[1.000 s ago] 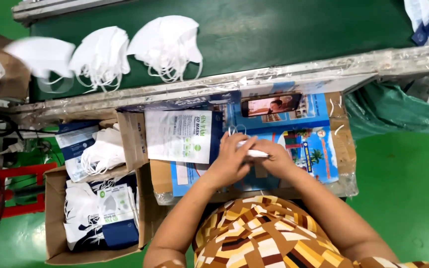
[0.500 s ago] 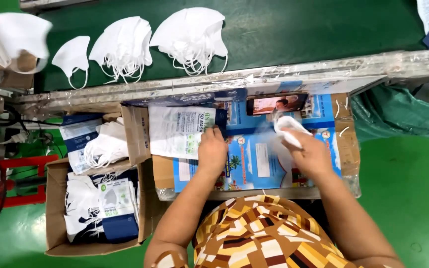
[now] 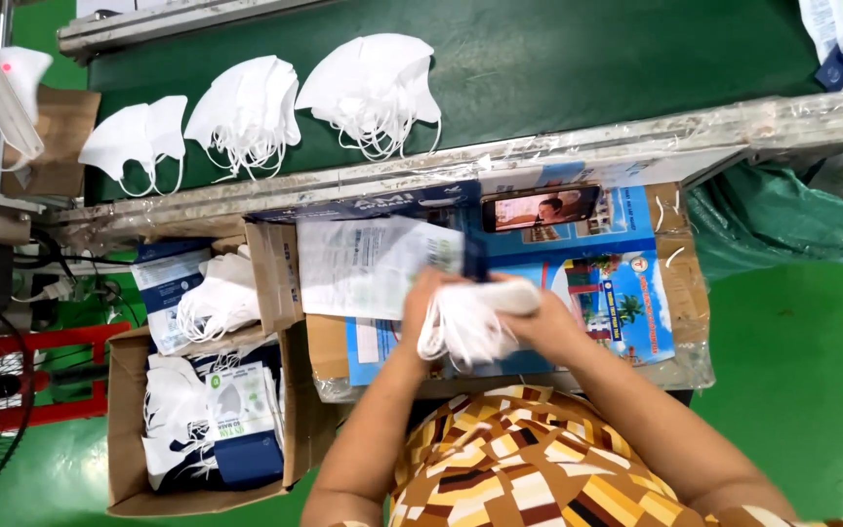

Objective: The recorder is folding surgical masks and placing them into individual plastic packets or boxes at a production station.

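Note:
My left hand point(image 3: 428, 304) lifts a clear plastic pouch with a printed card point(image 3: 368, 263) at its right end, above the cardboard-topped work table point(image 3: 677, 293). My right hand point(image 3: 550, 320) grips a folded stack of white face masks point(image 3: 468, 320), its ear loops hanging down, right at the pouch's end. Both hands meet over the blue printed sheet point(image 3: 605, 283) on the table.
Three piles of white masks point(image 3: 368, 86) point(image 3: 246, 112) point(image 3: 139, 141) lie on the green conveyor belt. A phone point(image 3: 541, 208) lies on the table's far side. A cardboard box of packed pouches point(image 3: 209, 420) stands at the left, a green bag point(image 3: 782, 224) at the right.
My hands, apart half a second ago, have come together. The left one has picked up the pouch and the right has brought the mask stack left to it. The belt's masks moved right.

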